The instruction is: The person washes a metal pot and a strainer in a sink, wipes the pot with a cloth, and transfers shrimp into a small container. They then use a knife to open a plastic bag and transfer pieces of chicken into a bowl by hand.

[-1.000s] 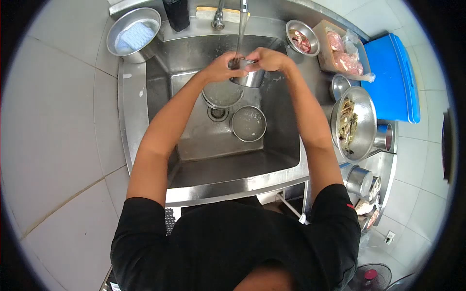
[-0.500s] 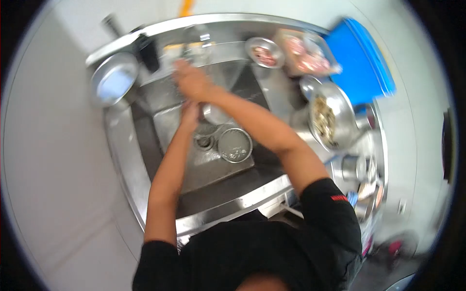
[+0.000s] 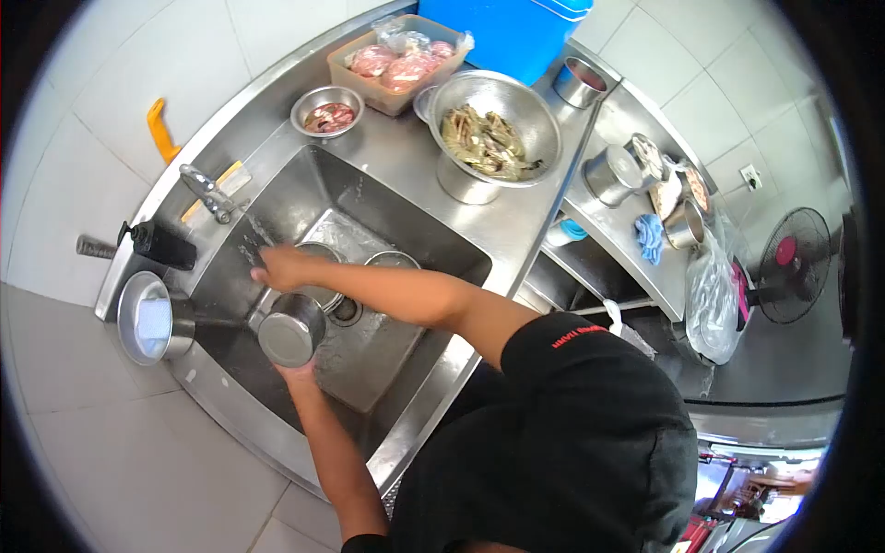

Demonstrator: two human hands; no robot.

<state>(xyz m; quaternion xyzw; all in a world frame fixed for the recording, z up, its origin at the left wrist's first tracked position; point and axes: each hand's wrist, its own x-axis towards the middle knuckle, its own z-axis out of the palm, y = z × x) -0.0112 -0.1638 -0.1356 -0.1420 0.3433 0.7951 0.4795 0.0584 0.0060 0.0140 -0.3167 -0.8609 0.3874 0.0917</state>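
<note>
My left hand [image 3: 295, 371], low in the sink [image 3: 378, 369], grips a small round stainless-steel pot [image 3: 291, 332] from its near side. The pot is tilted, with a round flat face toward me. My right hand [image 3: 284, 267] is just beyond the pot, fingers apart and holding nothing that I can see. Water runs from the faucet [image 3: 210, 195] down beside that hand. Under my right forearm, two more round metal containers sit in the sink; the right one [image 3: 395, 259] is partly hidden. The drain [image 3: 346, 311] lies between them and the pot.
A colander of shrimp [image 3: 493, 147], a small bowl of meat pieces [image 3: 328, 116] and a tub of bagged meat [image 3: 396, 69] stand on the counter. A blue cooler [image 3: 507, 32] is behind. On the left are a black bottle [image 3: 164, 245] and a metal bowl with a cloth [image 3: 143, 318].
The view has swung, bringing in more of the right side, and is sharper. My hands, overlapping near the faucet before, are now apart, with the pot in my left hand plainly visible.
</note>
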